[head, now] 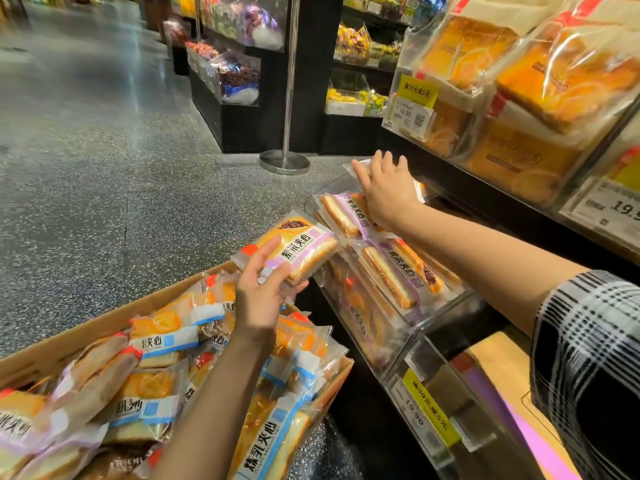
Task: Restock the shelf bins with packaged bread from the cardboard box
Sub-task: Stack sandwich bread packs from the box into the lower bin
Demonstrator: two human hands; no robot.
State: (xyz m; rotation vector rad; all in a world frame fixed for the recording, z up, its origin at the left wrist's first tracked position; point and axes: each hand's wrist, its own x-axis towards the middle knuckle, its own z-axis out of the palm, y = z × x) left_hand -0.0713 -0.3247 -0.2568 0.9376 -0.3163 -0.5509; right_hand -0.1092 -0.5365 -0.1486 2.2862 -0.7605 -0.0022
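Purple-banded bread pack (294, 249) in left hand (259, 296) grip.

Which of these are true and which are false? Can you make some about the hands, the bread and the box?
1. The left hand holds a purple-label bread pack. True.
2. The right hand is inside the cardboard box. False: it rests on packs in the clear shelf bin.
3. The cardboard box is empty. False: it holds many packs.
4. A yellow tag sticks on a bin's front. True.
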